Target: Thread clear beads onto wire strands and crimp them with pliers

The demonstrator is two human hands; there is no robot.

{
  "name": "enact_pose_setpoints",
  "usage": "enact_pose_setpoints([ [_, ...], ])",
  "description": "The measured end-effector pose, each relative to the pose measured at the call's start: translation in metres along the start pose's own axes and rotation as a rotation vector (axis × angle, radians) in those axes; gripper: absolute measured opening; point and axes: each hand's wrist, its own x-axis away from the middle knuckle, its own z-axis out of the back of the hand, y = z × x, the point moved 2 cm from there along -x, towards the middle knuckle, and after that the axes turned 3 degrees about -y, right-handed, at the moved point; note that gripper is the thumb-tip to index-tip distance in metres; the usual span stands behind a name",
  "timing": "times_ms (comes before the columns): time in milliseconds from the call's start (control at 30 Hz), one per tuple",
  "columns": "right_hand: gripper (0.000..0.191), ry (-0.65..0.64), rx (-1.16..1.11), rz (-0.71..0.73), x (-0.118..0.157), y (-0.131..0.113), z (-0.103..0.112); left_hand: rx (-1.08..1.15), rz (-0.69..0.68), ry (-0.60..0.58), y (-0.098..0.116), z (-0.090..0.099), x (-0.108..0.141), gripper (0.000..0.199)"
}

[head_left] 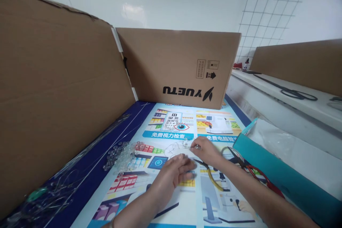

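My right hand (206, 150) is closed in a pinch on a thin clear thread (173, 148) with a few shiny clear beads (186, 142) at the fingertips. The thread's loops spread out leftward over the printed sheet. Just below and to the left, my left hand (173, 172) has its fingers stretched and a little apart, with nothing visible in them. A pile of clear beads (121, 156) lies farther left. Yellow-handled pliers (212, 178) rest between the two forearms. Red-handled scissors (252, 171) lie partly hidden behind my right forearm.
Cardboard panels stand on the left (66, 89) and at the back (181, 60). A teal box (283, 171) with clear plastic inside sits right. Tangled clear strands (50, 199) lie front left. Beyond, a white ledge (296, 85) bears a black cord (299, 94).
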Motion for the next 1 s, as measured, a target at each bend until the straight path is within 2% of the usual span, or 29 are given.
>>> enact_pose_setpoints([
  [167,0.007,-0.010,-0.050,0.100,0.023,-0.027,0.004,0.074,0.027,-0.016,0.003,-0.001,-0.001,0.028],
  [267,0.009,-0.001,0.011,0.185,0.035,-0.039,0.005,0.052,0.035,0.020,0.001,0.000,0.000,0.026],
  [400,0.010,-0.006,0.073,0.240,0.048,-0.047,0.007,0.000,0.058,0.072,-0.005,-0.001,0.002,0.023],
  [500,0.011,0.038,-0.027,0.264,0.057,-0.045,0.010,-0.034,0.082,0.082,-0.006,-0.002,0.005,0.024],
  [600,0.013,0.191,-0.218,0.183,0.063,-0.034,0.016,-0.081,0.106,0.051,-0.003,-0.004,0.010,0.026],
  [700,0.012,0.281,-0.413,-0.011,0.064,-0.019,0.018,-0.129,0.115,0.038,0.000,-0.006,0.015,0.029],
  [833,0.017,0.186,-0.706,-0.199,0.064,-0.011,0.014,-0.160,0.113,0.015,0.002,-0.014,0.024,0.033],
  [900,0.019,0.142,-0.784,-0.221,0.064,-0.014,0.012,-0.168,0.119,0.024,0.002,-0.018,0.030,0.035],
  [1000,0.021,0.120,-0.760,-0.195,0.066,-0.021,0.012,-0.181,0.124,0.086,0.002,-0.021,0.042,0.037],
])
